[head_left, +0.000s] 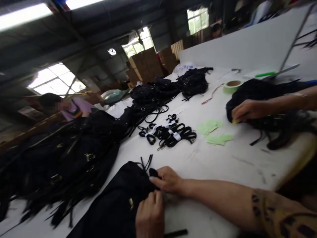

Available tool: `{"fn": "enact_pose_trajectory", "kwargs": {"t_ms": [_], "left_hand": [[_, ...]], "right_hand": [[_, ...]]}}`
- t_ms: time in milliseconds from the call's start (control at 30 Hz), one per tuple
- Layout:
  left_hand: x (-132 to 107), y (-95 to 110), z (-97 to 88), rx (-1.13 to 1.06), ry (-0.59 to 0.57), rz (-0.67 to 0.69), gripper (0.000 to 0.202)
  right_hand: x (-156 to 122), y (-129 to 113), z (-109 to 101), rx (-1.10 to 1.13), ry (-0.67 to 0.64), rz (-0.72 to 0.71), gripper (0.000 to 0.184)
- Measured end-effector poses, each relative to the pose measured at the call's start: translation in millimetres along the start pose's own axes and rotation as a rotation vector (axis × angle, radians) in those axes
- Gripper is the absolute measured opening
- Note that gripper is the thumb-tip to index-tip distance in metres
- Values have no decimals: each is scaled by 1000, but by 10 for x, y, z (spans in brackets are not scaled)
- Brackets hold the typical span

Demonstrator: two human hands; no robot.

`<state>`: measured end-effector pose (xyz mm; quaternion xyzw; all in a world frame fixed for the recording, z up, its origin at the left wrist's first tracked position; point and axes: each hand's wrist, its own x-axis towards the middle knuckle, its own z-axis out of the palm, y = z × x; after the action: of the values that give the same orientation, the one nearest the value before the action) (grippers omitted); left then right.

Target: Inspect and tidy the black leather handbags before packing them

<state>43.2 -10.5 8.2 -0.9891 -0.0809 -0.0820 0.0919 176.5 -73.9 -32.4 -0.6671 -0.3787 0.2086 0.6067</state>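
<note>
A black fabric bag (119, 198) with a small gold-coloured metal fitting and thin straps at its top lies at the lower middle of the head view. My right hand (169, 180) reaches in from the right and pinches a rounded black piece at the bag's edge between thumb and fingers. Just below, my left hand (150, 213) is closed, its curled fingers against the bag's side; its fingertips are partly hidden. A short black strap end (176, 233) pokes out beside the left wrist.
Black bags (81, 158) are heaped along the left. Bundled black straps (173, 134) lie mid-table near pale green paper pieces (219, 139) and a green tape roll (232, 86). At right, a co-worker's hand (251, 110) holds another black bag (257, 92). Another person (76, 107) is behind the heap.
</note>
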Motion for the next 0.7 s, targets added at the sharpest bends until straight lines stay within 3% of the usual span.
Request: {"fn": "enact_pose_trajectory", "kwargs": {"t_ms": [67,200,333,433,500,600,700], "left_hand": [[11,138,19,237,6,107,37],[57,336,16,371,18,167,32],[-47,148,-26,426,83,223,29],[-67,-89,13,310,194,285,33],[-24,-177,61,242,241,250,28],[71,-148,98,268,246,204,15],[135,4,57,299,247,241,18]], "right_hand": [[17,61,-53,45,38,17,38],[7,126,-104,104,92,71,38],[7,126,-41,159,100,82,40],[35,140,-32,228,69,77,41],[46,142,-47,286,9,70,40],[39,129,-60,361,-70,74,37],[38,127,-54,424,9,137,37]]}}
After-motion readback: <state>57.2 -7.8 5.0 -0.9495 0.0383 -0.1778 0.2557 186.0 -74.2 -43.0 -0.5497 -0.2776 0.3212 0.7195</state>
